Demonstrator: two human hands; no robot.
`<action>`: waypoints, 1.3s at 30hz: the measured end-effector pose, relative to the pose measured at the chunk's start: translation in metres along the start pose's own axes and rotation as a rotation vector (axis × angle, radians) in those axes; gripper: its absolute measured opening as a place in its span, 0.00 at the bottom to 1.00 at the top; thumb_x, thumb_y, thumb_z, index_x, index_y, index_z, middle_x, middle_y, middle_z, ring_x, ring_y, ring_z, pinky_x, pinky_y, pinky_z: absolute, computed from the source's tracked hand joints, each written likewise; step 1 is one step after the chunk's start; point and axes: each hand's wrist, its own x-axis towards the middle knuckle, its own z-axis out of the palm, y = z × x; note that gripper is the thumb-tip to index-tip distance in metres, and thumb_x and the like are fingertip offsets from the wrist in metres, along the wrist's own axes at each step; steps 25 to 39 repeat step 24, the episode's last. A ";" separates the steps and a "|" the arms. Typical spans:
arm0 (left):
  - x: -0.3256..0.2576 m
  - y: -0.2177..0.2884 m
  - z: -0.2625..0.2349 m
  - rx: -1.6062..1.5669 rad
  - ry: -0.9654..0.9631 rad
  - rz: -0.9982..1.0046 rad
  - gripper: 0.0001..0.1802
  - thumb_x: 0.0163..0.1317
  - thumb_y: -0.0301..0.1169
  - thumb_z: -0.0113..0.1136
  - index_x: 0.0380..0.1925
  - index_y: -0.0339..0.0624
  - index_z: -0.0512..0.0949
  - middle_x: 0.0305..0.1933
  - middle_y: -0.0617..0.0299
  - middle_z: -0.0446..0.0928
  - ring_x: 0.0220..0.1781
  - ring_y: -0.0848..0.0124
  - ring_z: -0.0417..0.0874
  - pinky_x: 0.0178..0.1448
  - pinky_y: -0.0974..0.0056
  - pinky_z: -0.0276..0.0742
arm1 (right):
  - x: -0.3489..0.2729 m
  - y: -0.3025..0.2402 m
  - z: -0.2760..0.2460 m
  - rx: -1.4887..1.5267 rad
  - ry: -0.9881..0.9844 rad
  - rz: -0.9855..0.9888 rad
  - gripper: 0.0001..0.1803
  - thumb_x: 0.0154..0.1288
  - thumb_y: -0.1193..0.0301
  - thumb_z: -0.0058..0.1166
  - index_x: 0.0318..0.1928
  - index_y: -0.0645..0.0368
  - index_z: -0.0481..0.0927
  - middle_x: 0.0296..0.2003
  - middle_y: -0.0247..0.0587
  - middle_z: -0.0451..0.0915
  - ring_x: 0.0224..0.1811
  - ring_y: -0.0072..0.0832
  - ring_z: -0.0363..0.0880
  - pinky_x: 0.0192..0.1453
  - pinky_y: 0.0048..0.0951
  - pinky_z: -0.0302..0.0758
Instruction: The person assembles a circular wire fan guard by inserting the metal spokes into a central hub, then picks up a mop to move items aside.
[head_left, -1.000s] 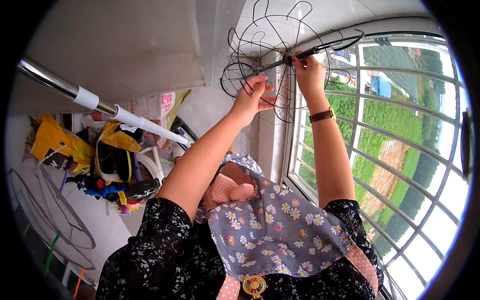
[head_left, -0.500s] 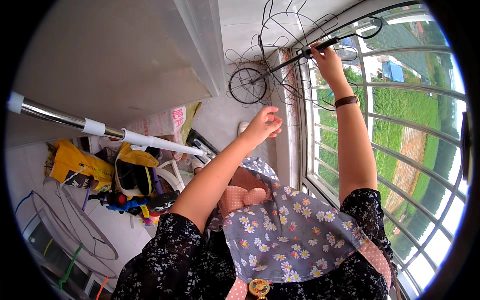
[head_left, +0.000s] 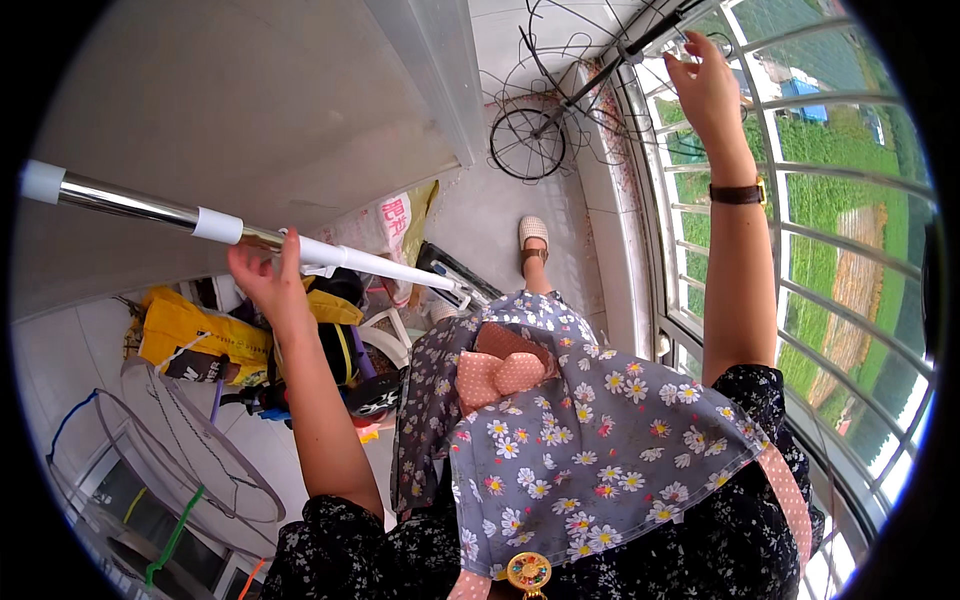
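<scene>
My left hand (head_left: 272, 285) is raised at the left with its fingers apart, right at a long pole (head_left: 130, 200) of shiny metal and white plastic. One fingertip overlaps the pole; whether it touches, I cannot tell. The pole slants down toward a flat dark piece (head_left: 455, 272) near the floor. At the upper right, my right hand (head_left: 710, 95) has its fingers spread and curved, holding nothing. Just beside it stands a black wire rack (head_left: 575, 98) with many looped arms, a central post and a round base ring, tilted against the window side.
A barred window (head_left: 790, 165) runs along the right. At the left are a grey panel (head_left: 250, 110), a yellow bag (head_left: 195, 335), a printed sack (head_left: 395, 220) and a grey wire-framed hoop (head_left: 225, 470). My foot (head_left: 533, 240) stands on the pale tiled floor.
My right hand has let go of the black rack's post and moved right, away from it. My left hand has swung left from the middle to the long pole.
</scene>
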 end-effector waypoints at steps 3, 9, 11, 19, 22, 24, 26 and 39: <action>0.051 0.021 0.002 -0.166 -0.121 -0.095 0.21 0.52 0.30 0.61 0.44 0.32 0.67 0.46 0.54 0.69 0.49 0.68 0.70 0.56 0.65 0.64 | -0.049 -0.033 -0.032 0.301 0.196 0.174 0.18 0.58 0.67 0.52 0.47 0.63 0.73 0.38 0.44 0.78 0.38 0.30 0.78 0.42 0.27 0.74; 0.033 0.067 0.014 -0.518 -0.369 -0.050 0.05 0.56 0.27 0.55 0.28 0.36 0.71 0.27 0.61 0.70 0.30 0.72 0.72 0.44 0.63 0.71 | -0.214 -0.107 0.005 1.059 -0.363 0.983 0.11 0.61 0.74 0.45 0.43 0.67 0.72 0.34 0.41 0.77 0.33 0.24 0.77 0.38 0.21 0.74; 0.026 0.093 0.010 -0.526 -0.585 0.106 0.05 0.57 0.24 0.53 0.33 0.38 0.70 0.29 0.61 0.68 0.31 0.71 0.69 0.45 0.60 0.68 | -0.266 -0.157 0.041 1.281 -0.554 1.344 0.15 0.64 0.69 0.43 0.46 0.67 0.70 0.35 0.45 0.77 0.33 0.29 0.78 0.38 0.27 0.77; -0.049 0.195 -0.030 -0.720 -0.843 0.252 0.20 0.54 0.39 0.57 0.12 0.53 0.58 0.11 0.74 0.56 0.16 0.82 0.55 0.24 0.75 0.50 | -0.281 -0.259 0.182 2.446 0.064 2.476 0.11 0.58 0.70 0.47 0.39 0.63 0.66 0.24 0.43 0.70 0.23 0.31 0.73 0.36 0.41 0.76; -0.042 0.195 -0.056 -0.588 -1.010 0.445 0.21 0.54 0.39 0.55 0.10 0.54 0.57 0.09 0.75 0.55 0.11 0.82 0.55 0.21 0.75 0.50 | -0.281 -0.265 0.155 2.686 0.133 2.487 0.04 0.55 0.78 0.41 0.33 0.59 0.65 0.19 0.37 0.67 0.12 0.25 0.64 0.24 0.34 0.74; -0.032 0.196 -0.065 -0.590 -1.120 0.488 0.21 0.53 0.40 0.55 0.09 0.54 0.56 0.08 0.75 0.55 0.08 0.83 0.55 0.20 0.76 0.51 | -0.278 -0.257 0.148 2.785 0.231 2.150 0.09 0.54 0.77 0.45 0.37 0.61 0.63 0.20 0.38 0.68 0.16 0.29 0.68 0.27 0.36 0.75; -0.032 0.196 -0.065 -0.590 -1.120 0.488 0.21 0.53 0.40 0.55 0.09 0.54 0.56 0.08 0.75 0.55 0.08 0.83 0.55 0.20 0.76 0.51 | -0.278 -0.257 0.148 2.785 0.231 2.150 0.09 0.54 0.77 0.45 0.37 0.61 0.63 0.20 0.38 0.68 0.16 0.29 0.68 0.27 0.36 0.75; -0.032 0.196 -0.065 -0.590 -1.120 0.488 0.21 0.53 0.40 0.55 0.09 0.54 0.56 0.08 0.75 0.55 0.08 0.83 0.55 0.20 0.76 0.51 | -0.278 -0.257 0.148 2.785 0.231 2.150 0.09 0.54 0.77 0.45 0.37 0.61 0.63 0.20 0.38 0.68 0.16 0.29 0.68 0.27 0.36 0.75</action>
